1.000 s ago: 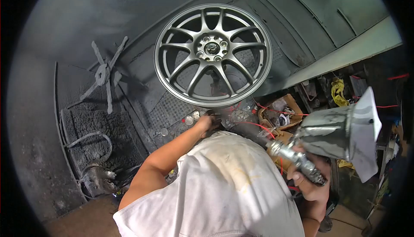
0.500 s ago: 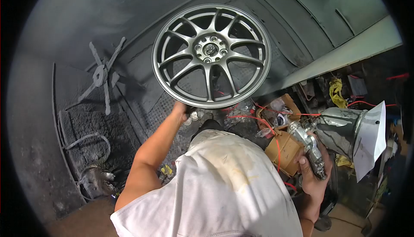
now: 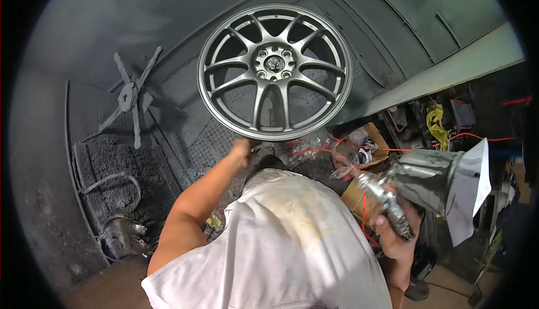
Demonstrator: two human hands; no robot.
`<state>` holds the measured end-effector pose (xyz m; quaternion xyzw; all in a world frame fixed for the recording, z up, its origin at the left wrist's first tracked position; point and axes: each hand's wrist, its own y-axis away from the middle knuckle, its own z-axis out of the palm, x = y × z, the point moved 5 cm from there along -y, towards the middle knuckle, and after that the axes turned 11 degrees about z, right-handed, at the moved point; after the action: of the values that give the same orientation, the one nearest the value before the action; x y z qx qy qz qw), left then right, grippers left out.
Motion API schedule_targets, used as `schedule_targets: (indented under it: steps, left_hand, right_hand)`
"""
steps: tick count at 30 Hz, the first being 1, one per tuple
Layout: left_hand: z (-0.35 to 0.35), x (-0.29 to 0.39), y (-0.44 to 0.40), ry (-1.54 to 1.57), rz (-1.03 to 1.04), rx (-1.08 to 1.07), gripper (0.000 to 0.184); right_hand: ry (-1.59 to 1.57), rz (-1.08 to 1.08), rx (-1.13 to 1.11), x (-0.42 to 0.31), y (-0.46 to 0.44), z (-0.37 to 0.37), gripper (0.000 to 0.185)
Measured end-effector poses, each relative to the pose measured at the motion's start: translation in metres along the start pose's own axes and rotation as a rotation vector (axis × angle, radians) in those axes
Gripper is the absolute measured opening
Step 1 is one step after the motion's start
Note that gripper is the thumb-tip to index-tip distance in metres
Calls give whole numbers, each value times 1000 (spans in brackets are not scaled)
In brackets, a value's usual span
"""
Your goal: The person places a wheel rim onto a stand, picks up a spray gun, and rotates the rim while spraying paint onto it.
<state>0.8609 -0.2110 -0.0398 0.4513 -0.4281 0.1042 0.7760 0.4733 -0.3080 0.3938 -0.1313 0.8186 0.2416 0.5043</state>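
Observation:
A grey alloy wheel (image 3: 261, 95) with paired spokes is held up face-on in front of me, above the floor. My left hand (image 3: 241, 150) is at the wheel's lower left edge, close under the rim. Its fingers are mostly hidden or blurred, so its grip does not show. On the right, my right hand (image 3: 400, 227) is wrapped round a metal spray gun (image 3: 387, 205). A grey-smeared paint cup (image 3: 424, 171) is attached to the gun, and a white sheet (image 3: 469, 194) fits round the cup's wide end. The gun points up and left, apart from the wheel.
A grey-coated cross-shaped stand (image 3: 129, 96) is at the left, near the booth wall. Red hose (image 3: 393, 149) runs across the right side. Open cardboard boxes (image 3: 377, 137), a yellow bag (image 3: 436, 122) and clutter fill the area beyond a pale ledge (image 3: 438, 73).
The wheel has turned, its spokes now at a different angle. My left hand has shifted slightly at the rim. My right hand has brought the spray gun a little left and down.

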Motion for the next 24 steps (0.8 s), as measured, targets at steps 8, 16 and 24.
schedule_targets:
  steps: [8, 16, 24]
  left_hand:
    - [14, 63, 16, 122, 22, 42, 23]
    - [60, -12, 42, 37, -59, -156, 28]
    - [-28, 48, -20, 160, 209, 107, 26]
  right_hand:
    - [-86, 67, 69, -6, 0, -6, 53]
    - [-53, 179, -315, 4, 11, 21, 47]
    - [7, -10, 116, 1, -2, -15, 55]
